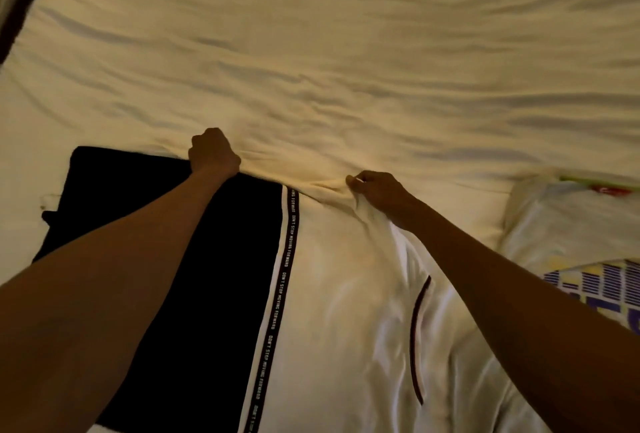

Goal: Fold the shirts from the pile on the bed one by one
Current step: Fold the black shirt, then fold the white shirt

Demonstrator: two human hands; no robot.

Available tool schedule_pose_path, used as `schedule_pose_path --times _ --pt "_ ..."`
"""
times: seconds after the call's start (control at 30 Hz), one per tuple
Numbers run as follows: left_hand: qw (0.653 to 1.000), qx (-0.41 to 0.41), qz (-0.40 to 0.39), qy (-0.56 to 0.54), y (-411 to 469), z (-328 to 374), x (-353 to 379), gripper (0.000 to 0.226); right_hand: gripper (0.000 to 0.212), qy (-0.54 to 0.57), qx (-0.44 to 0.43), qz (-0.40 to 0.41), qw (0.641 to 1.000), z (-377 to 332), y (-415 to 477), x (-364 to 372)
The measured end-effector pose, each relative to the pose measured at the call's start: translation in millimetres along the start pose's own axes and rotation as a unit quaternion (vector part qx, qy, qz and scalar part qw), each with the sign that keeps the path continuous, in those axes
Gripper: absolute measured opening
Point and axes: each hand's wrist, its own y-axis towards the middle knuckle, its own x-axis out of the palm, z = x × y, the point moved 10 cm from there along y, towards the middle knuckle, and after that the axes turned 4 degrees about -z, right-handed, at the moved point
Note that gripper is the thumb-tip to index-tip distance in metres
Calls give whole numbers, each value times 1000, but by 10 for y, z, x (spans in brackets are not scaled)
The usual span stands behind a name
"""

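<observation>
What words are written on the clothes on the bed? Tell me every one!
"DON'T STOP MOVING FORWARD": repeated along the black stripe running down the black-and-white shirt.
Purple block print on the shirt on the right: cut off by the frame edge, unreadable.
Red patch at the far right: too blurred to read.

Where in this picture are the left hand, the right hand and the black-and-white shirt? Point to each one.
left hand (pixel 214 152): head view, on the back of the fist.
right hand (pixel 379 191): head view, on the back of the hand.
black-and-white shirt (pixel 339 321): head view, on its white half.
</observation>
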Motion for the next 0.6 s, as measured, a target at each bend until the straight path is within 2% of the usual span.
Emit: schedule_pose_path --times 0.07,0.23,0.3,0.37,0.4,0.43,0.53,0.6 --pt "998 41 41 -24 -47 250 -167 33 25 54 -2 58 997 -16 -51 -161" --pt "975 170 123 -74 -111 943 -520 40 21 102 -19 153 983 -52 -188 -590" --pt "940 234 174 -180 -189 1208 -753 41 15 139 -26 182 973 -14 -206 -711" --pt "879 291 214 -313 -316 1403 -1002 41 11 154 -15 196 968 48 -194 -766" --pt "854 310 214 -359 -354 1463 -1043 39 8 161 -1 196 967 105 -178 -769" --pt "847 331 201 -365 -382 1535 -1015 40 6 164 11 195 967 165 -165 -770" --pt "893 375 126 -213 -395 1622 -547 60 11 141 21 211 967 263 -168 -810" --pt "930 315 72 -174 -273 1419 -166 63 19 119 15 217 969 278 -164 -860"
